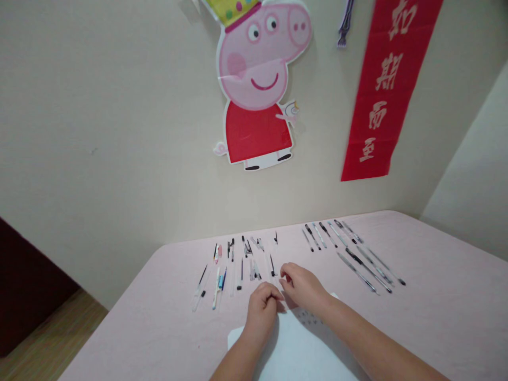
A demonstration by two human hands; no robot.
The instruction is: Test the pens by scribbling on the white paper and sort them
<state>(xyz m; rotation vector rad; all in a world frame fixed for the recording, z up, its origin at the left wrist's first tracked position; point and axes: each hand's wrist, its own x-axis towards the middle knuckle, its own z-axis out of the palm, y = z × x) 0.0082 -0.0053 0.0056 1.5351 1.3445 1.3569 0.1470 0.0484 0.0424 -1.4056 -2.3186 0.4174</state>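
Note:
My left hand [264, 306] is over the top edge of a white sheet [296, 346], its fingers curled and pressed together. Close beside it, my right hand [298, 286] is bent inward with thumb and fingers closed. Whatever either hand pinches is hidden or too small to name. Just beyond them lies a black pen refill with its cap [272, 267]. To the left, taken-apart pens are set out in groups: a white-and-blue pen [216, 288], a black refill [242, 272] and clear barrel pieces [254, 270]. Small dark marks or bits [311, 317] show on the sheet near my right wrist.
Several whole pens [359, 270] lie in slanted rows at the right of the pink-covered table [159, 328]. Behind it rises a wall with a cartoon pig cutout [257, 127] and a red banner [391, 95]. A wooden floor [59, 333] shows at the lower left.

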